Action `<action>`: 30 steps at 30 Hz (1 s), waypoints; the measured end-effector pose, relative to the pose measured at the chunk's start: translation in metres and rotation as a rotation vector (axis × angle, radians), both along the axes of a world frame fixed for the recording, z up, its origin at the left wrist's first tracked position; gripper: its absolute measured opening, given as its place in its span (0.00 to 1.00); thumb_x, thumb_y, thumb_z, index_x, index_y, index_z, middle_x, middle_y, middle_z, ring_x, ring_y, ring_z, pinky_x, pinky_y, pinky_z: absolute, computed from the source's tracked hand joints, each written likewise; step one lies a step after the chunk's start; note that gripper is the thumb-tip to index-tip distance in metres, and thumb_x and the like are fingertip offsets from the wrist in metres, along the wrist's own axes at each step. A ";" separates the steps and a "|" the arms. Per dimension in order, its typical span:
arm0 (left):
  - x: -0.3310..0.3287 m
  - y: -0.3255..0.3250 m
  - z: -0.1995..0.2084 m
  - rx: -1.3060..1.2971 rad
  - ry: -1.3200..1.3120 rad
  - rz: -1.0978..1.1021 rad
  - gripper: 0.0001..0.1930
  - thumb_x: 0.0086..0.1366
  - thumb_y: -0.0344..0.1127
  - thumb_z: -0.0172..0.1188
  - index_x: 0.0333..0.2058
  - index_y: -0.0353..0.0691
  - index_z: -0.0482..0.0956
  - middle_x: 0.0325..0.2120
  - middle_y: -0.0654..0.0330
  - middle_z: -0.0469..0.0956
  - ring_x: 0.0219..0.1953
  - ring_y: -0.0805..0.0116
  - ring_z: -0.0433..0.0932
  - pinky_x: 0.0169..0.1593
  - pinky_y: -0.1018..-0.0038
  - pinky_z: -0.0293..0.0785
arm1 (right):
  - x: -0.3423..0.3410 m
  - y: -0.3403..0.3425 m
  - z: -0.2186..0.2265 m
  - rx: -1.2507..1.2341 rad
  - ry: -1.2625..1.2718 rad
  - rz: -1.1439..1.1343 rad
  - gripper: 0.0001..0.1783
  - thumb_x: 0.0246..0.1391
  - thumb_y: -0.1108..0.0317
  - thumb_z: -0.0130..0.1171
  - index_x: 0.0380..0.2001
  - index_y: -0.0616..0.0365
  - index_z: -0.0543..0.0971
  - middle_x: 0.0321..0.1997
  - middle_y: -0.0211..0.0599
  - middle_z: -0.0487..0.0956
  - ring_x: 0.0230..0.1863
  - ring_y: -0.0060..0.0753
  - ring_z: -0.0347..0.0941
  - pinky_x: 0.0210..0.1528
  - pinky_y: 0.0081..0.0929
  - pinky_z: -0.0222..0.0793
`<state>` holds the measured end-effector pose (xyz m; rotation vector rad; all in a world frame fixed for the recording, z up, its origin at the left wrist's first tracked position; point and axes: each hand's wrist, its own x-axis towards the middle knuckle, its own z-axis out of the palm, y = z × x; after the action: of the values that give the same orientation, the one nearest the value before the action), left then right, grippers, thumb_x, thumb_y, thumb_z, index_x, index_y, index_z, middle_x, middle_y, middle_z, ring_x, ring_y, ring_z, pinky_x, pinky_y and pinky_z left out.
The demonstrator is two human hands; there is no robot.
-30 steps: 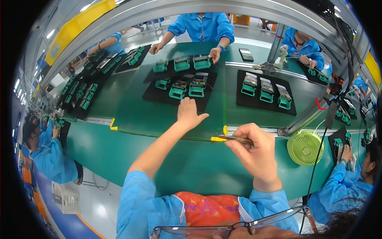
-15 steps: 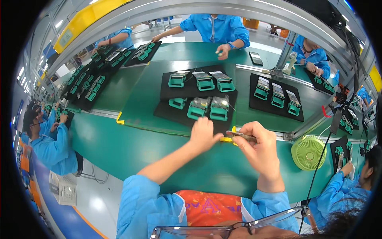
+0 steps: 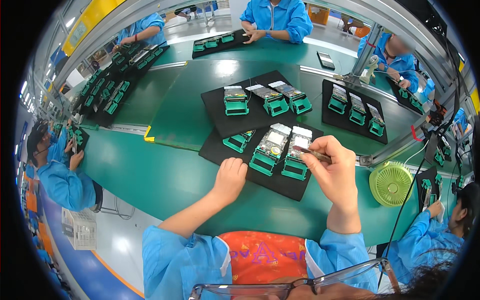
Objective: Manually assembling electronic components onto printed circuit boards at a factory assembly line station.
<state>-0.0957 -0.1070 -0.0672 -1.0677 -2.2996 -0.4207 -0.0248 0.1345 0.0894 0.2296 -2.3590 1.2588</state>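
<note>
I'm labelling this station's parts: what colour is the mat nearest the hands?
The mat is black, showing best in the head view.

An electronics factory: long green bench (image 3: 135,172), trays (image 3: 215,112) of circuit boards (image 3: 276,140) at twelve and two, blue-jacketed workers (image 3: 72,182) at nine, twelve and four.

From the middle of the view, the person's left hand (image 3: 230,179) sits toward half past six, its fingers at the edge of a near black pad (image 3: 286,190) bearing green holders (image 3: 294,169) with circuit boards. The right hand (image 3: 334,167), just past three o'clock, pinches a slim metal tool (image 3: 321,156), its tip over the rightmost board. A second black pad (image 3: 217,114) overlaps the near one toward twelve. A green fan (image 3: 391,184) stands toward half past three; a co-worker (image 3: 278,20) is near half past twelve.
</note>
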 end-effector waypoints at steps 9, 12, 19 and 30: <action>0.072 -0.013 0.019 -0.216 -0.301 -0.308 0.12 0.43 0.38 0.65 0.22 0.41 0.70 0.22 0.58 0.68 0.27 0.61 0.71 0.26 0.70 0.70 | -0.002 -0.003 -0.003 0.010 -0.043 0.003 0.11 0.47 0.75 0.67 0.31 0.62 0.74 0.22 0.36 0.78 0.21 0.19 0.72 0.23 0.18 0.66; 0.080 -0.020 0.018 -0.071 -0.670 -0.485 0.15 0.50 0.43 0.69 0.27 0.39 0.76 0.23 0.60 0.74 0.25 0.64 0.76 0.27 0.71 0.73 | -0.002 -0.007 -0.001 0.024 -0.052 0.029 0.11 0.47 0.75 0.67 0.31 0.63 0.74 0.21 0.34 0.77 0.20 0.17 0.70 0.21 0.18 0.64; 0.032 -0.048 0.029 0.579 -0.691 0.195 0.24 0.56 0.28 0.62 0.51 0.32 0.65 0.43 0.48 0.69 0.41 0.58 0.73 0.43 0.67 0.71 | -0.006 -0.024 -0.015 -0.042 -0.095 0.136 0.10 0.48 0.77 0.67 0.30 0.63 0.74 0.19 0.25 0.71 0.20 0.08 0.61 0.21 0.11 0.56; 0.010 -0.049 0.009 1.303 -1.592 -0.021 0.20 0.58 0.16 0.51 0.51 0.28 0.67 0.44 0.52 0.76 0.45 0.65 0.78 0.51 0.69 0.75 | -0.032 -0.043 -0.076 -0.157 -0.556 0.484 0.13 0.57 0.64 0.59 0.32 0.63 0.71 0.19 0.33 0.68 0.21 0.22 0.62 0.24 0.27 0.60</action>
<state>-0.0854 -0.1562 -0.0577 0.1601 -1.9713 -2.9629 -0.0565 0.0918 0.0138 0.4722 -2.7408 1.9344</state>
